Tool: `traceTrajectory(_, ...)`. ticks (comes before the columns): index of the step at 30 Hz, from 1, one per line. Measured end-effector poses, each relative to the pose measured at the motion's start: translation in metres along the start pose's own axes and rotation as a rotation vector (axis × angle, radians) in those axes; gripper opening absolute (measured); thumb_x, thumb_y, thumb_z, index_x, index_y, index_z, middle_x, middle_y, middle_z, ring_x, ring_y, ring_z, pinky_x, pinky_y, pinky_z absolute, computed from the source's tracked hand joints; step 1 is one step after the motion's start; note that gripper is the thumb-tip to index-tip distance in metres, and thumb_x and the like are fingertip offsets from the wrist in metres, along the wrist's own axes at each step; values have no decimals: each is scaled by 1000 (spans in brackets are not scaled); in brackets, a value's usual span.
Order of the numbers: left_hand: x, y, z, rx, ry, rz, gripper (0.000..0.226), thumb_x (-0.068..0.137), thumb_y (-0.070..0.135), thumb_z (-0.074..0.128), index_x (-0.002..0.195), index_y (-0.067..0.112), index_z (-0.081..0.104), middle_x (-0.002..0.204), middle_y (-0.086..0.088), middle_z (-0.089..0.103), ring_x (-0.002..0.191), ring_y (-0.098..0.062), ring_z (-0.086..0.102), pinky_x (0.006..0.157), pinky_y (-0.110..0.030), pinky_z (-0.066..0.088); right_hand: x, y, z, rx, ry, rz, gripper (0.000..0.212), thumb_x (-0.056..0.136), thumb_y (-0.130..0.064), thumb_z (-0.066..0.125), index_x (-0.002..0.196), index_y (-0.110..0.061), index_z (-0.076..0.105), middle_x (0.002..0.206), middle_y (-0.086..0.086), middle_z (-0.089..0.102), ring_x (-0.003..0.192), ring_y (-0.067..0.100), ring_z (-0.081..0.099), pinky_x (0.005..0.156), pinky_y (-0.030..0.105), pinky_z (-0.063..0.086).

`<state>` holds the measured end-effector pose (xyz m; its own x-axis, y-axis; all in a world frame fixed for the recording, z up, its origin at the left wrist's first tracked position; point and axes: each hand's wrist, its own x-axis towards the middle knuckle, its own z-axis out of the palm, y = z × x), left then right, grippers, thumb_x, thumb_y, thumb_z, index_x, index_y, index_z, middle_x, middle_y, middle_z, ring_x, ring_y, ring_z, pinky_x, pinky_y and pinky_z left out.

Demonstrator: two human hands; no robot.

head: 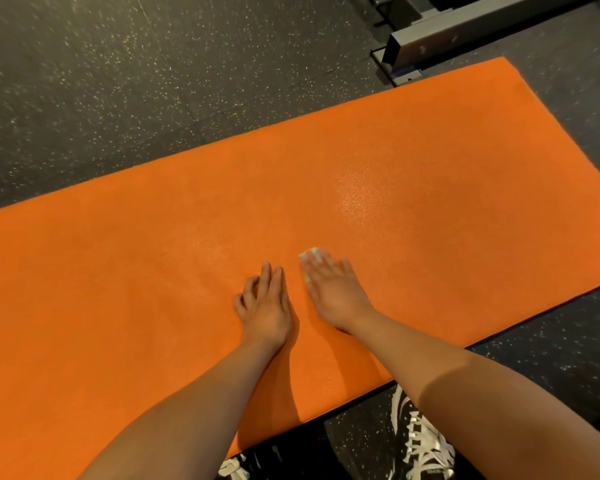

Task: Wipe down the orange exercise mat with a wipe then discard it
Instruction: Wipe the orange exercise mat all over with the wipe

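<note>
The orange exercise mat (pixel 413 161) lies flat on the dark speckled floor and runs from the lower left to the upper right. My right hand (pixel 333 292) lies flat on the mat's middle with straight fingers, pressing a small white wipe (pixel 311 253) under its fingertips; only the wipe's edge shows. My left hand (pixel 265 303) rests flat on the mat just to the left of it, fingers mostly straight, holding nothing. A wet sheen shows on the mat beyond the hands.
A grey metal equipment frame (pixel 465 32) stands off the mat's far right corner. My black-and-white shoes (pixel 420 441) stand on the floor by the mat's near edge. Speckled rubber floor (pixel 118 81) surrounds the mat.
</note>
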<state>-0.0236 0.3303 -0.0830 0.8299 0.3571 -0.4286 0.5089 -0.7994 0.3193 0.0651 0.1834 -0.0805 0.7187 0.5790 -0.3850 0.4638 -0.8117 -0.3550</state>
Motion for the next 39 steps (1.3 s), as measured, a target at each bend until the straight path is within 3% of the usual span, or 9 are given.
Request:
traceTrajectory(5,0,2,-1,-3,-17,-8,53,107,37,24,158,37,11,168,11,-5,148,-22,3,114,-49,6,2,13,-3,132,91,349,63,108,-39,24,163,-21,-2,170,-5,-10,154,16,-18,125,46,-7)
traceTrajectory(11,-1,4,1,-12,-12,-18,53,107,40,21,158,39,9,168,13,-7,149,-21,3,115,-48,6,-5,-28,17,95,-27,-38,58,110,-34,25,163,-24,5,170,-8,-5,153,8,-17,127,43,-2)
traceTrajectory(14,-1,4,-1,-10,-3,-19,53,107,40,24,158,39,11,168,14,-5,149,-21,4,116,-48,7,-6,-13,14,23,-45,-108,58,110,-37,25,163,-32,3,169,-14,-7,152,6,-18,125,47,-6)
traceTrajectory(21,-1,9,-10,-13,-14,-41,53,106,37,30,157,39,16,168,12,-1,147,-22,7,116,-50,7,6,-3,-1,150,75,316,61,109,-39,25,163,-26,-1,169,-10,-13,153,14,-22,125,49,-10)
traceTrajectory(26,6,20,-14,-66,60,-110,56,97,28,45,151,33,34,165,8,16,136,-29,25,112,-49,17,9,-28,13,105,-13,-82,59,110,-31,26,163,-24,3,170,-8,-4,154,8,-15,126,47,-3)
traceTrajectory(29,20,17,-17,-59,103,-88,58,95,29,49,151,36,34,162,7,23,131,-30,31,106,-47,23,16,-8,9,15,-2,-127,57,110,-36,25,163,-30,4,169,-13,-3,153,4,-14,125,48,-6)
traceTrajectory(35,53,23,-18,3,67,-10,60,102,37,40,157,38,19,168,8,2,151,-25,4,116,-54,9,44,38,-20,132,145,332,62,109,-40,22,163,-23,-4,169,-6,-11,154,13,-19,123,50,-8)
traceTrajectory(37,60,27,-14,-12,40,-34,59,104,38,35,158,39,13,168,9,-5,152,-23,-4,116,-57,5,50,28,-19,150,140,356,65,108,-40,24,163,-18,-4,169,-1,-12,154,16,-21,123,48,-9)
traceTrajectory(39,61,28,-9,-10,41,-33,58,105,39,30,159,39,8,168,9,-11,153,-22,-8,116,-59,2,54,7,-13,147,105,221,64,109,-36,27,163,-18,-1,170,-1,-9,154,15,-18,125,49,-6)
